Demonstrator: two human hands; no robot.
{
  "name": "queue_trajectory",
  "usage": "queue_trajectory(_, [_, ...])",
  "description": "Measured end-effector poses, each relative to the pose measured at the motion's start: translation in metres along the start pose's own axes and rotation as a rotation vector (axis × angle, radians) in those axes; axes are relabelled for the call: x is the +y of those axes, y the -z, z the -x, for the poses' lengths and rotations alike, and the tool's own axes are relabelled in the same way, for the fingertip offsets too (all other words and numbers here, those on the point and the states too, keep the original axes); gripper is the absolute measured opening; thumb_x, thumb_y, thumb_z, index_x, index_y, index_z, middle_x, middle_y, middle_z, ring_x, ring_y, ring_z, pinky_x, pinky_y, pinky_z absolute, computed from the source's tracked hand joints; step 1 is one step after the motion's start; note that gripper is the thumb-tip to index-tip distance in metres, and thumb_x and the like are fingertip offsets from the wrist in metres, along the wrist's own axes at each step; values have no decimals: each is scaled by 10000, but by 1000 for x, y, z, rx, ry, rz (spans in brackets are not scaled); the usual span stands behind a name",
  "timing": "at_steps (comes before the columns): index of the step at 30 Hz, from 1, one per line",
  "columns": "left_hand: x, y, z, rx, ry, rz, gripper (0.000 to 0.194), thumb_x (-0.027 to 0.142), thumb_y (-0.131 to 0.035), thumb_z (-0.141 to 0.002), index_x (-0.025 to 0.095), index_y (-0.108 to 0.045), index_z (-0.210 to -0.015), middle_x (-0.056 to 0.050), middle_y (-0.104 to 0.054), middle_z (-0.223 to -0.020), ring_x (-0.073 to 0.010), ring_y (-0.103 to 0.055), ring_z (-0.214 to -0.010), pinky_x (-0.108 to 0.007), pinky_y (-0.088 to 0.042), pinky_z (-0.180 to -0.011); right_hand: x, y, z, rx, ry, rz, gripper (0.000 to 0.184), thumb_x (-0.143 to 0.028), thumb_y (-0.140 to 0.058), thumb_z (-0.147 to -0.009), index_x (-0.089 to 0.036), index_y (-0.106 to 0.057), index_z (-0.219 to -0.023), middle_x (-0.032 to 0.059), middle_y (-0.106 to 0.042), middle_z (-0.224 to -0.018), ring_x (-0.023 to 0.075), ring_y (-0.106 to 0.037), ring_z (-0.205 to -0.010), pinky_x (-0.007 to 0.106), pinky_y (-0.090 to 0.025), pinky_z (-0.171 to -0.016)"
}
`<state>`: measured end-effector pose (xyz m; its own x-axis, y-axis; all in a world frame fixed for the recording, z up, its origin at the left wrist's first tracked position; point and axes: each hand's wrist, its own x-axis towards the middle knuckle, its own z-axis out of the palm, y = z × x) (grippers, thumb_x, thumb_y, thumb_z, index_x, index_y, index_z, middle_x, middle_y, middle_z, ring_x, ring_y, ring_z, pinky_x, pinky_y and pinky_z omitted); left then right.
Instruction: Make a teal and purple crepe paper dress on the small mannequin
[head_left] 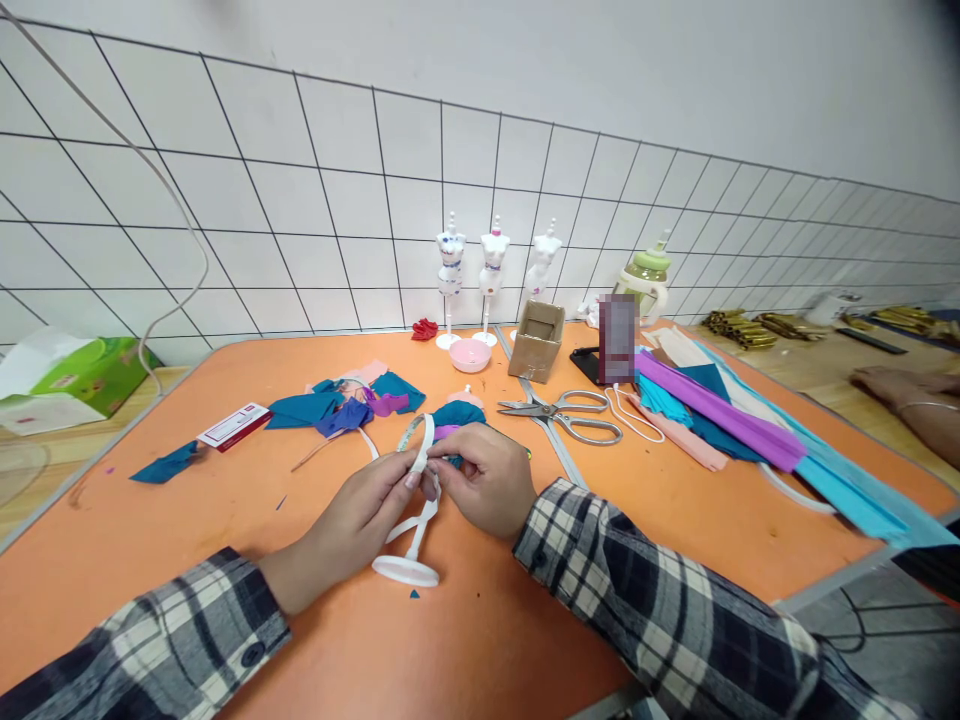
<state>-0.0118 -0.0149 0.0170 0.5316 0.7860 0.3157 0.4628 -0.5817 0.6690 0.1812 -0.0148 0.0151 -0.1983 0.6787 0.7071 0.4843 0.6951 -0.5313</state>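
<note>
My left hand (371, 500) and my right hand (487, 478) meet over the near middle of the table, both with fingers closed. Between their fingertips runs a narrow white tape (424, 445), looped upward, with faint marks on its inner side that resemble a measuring tape's. Beneath the hands, a miniature dress form leans away from me, its round white base (406, 571) towards me. Teal and purple cloth (459, 413) shows around its far end, partly behind my right hand. My fingers hide the form's middle and the exact grip on the tape.
Large scissors (562, 410) lie right of my hands, fabric scraps (337, 405) to the left. Behind stand several small dress forms (492, 255), a pink bowl (470, 355) and a cardboard box (536, 342). Folded fabrics (720, 410) lie right. Another person's hand (907, 390) rests far right.
</note>
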Motion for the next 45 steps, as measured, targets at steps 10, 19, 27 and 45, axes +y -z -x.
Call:
queue_trajectory(10, [-2,-2,1,-47,76,65,298,376,-345,-1019,211,-594,-1023,-6,-685,-910,-163,-627,-817,-256,-484,-739,2,1,0,-60,154,161,152,-288,-568,-950,-244,-714,-944,21,-753,-978,157,-676,-901,284,-493,-797])
queue_trajectory(19, [-6,-1,0,41,-46,-276,246,296,-369,-976,216,-602,-988,-19,-645,-824,-216,-561,-811,-400,-376,-868,-1,-1,0,-50,-37,36,59,-202,-584,-872,-210,-642,-866,12,-657,-842,123,-599,-735,235,-424,-608])
queue_trajectory(27, [-12,5,-3,38,-60,-373,308,309,-316,-1016,217,-592,-914,3,-647,-792,-195,-576,-773,-392,-368,-937,7,-5,2,-63,-100,-48,56,-214,-576,-888,-191,-624,-872,8,-621,-855,105,-496,-614,244,-409,-606])
queue_trajectory(45, [-15,6,1,79,-75,-390,322,304,-361,-1009,204,-583,-800,-5,-636,-701,-185,-558,-678,-318,-372,-678,9,9,0,-135,330,343,343,-287,-520,-972,-273,-601,-1306,5,-668,-1272,168,-607,-1039,292,-484,-887])
